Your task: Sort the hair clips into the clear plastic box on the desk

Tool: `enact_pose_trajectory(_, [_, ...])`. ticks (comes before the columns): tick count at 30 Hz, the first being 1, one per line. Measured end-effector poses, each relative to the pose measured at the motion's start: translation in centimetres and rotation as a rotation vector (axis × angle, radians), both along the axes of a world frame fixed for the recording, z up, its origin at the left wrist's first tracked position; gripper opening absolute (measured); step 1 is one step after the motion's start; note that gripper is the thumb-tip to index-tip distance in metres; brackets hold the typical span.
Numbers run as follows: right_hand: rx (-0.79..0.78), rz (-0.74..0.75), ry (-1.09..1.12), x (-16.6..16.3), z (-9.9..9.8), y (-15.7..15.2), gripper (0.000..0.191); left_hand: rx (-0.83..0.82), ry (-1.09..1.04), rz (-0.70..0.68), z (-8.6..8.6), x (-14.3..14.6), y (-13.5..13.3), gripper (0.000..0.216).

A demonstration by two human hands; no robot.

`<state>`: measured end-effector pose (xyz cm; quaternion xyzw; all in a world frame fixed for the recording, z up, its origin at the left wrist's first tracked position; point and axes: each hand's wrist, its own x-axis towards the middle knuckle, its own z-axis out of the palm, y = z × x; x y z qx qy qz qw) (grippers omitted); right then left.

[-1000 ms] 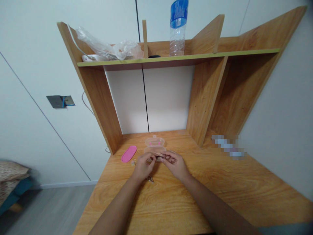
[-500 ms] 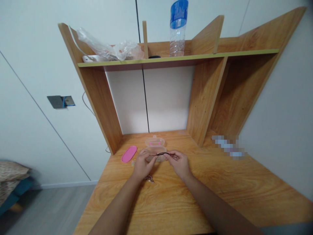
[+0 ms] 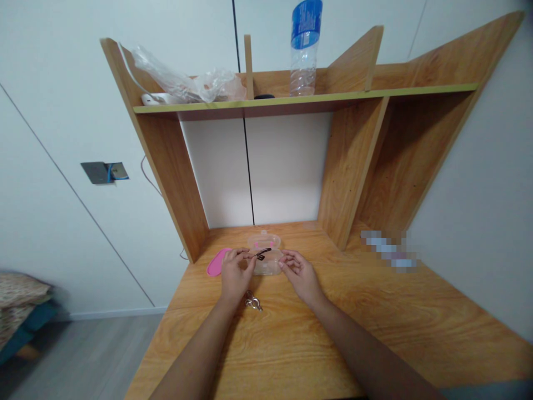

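Note:
My left hand (image 3: 236, 276) pinches one end of a slim dark hair clip (image 3: 263, 253) between thumb and fingertips. The clip's long arm points up to the right, with a shorter forked part below it. Beneath the clip, a clear plastic case (image 3: 266, 268) lies on the desk with its lid (image 3: 264, 240) tipped back. My right hand (image 3: 300, 273) is at the case's right edge, fingers bent and slightly apart, with nothing visible in them; whether it touches the case I cannot tell. Partly behind my left hand is a pink oval tray (image 3: 215, 264). Shiny small metal pieces (image 3: 252, 301) lie near my left wrist.
The wooden desk (image 3: 291, 344) carries a shelf unit (image 3: 345, 172) at its back. On the upper shelf are a plastic bottle (image 3: 305, 50) with a blue label and a crumpled clear bag (image 3: 208, 86). A blurred item (image 3: 389, 248) lies at the right.
My right hand has let go of the clip's right end. My left hand has moved slightly left and up with the clip, which now tilts upward and shows its forked part.

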<state>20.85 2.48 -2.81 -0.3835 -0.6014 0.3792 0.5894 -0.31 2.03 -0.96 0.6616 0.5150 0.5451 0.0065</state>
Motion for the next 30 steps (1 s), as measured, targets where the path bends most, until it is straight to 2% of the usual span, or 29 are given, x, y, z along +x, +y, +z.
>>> enact_pose_trajectory(7, [0.021, 0.005, -0.127, -0.1, 0.1, -0.2, 0.038, -0.016, 0.023, 0.006, -0.7, -0.2, 0.6, 0.007])
enact_pose_trajectory(12, [0.081, 0.005, -0.294, 0.2, 0.0, -0.5, 0.025, -0.018, 0.018, 0.006, -0.8, -0.2, 0.6, 0.011])
enact_pose_trajectory(15, [0.174, 0.091, -0.444, 0.0, 0.5, -1.6, 0.018, -0.02, 0.011, 0.004, -0.8, -0.2, 0.5, 0.013])
enact_pose_trajectory(18, [0.297, 0.28, -0.592, -0.8, 1.5, -3.4, 0.013, -0.02, 0.001, -0.001, -0.8, -0.1, 0.4, 0.015])
enact_pose_trajectory(21, [0.398, 0.413, -0.728, -1.8, 2.2, -4.9, 0.023, -0.017, -0.009, -0.006, -0.7, -0.1, 0.3, 0.016])
enact_pose_trajectory(23, [0.456, 0.438, -0.885, -2.2, 2.4, -5.3, 0.033, -0.013, -0.015, -0.008, -0.5, -0.2, 0.2, 0.016])
enact_pose_trajectory(25, [0.465, 0.44, -0.97, -2.2, 2.2, -5.2, 0.035, -0.009, -0.021, -0.01, -0.4, -0.1, 0.2, 0.016])
enact_pose_trajectory(30, [0.414, 0.429, -0.905, -1.4, 1.6, -3.7, 0.016, 0.001, -0.024, -0.023, -0.2, 0.0, 0.1, 0.017])
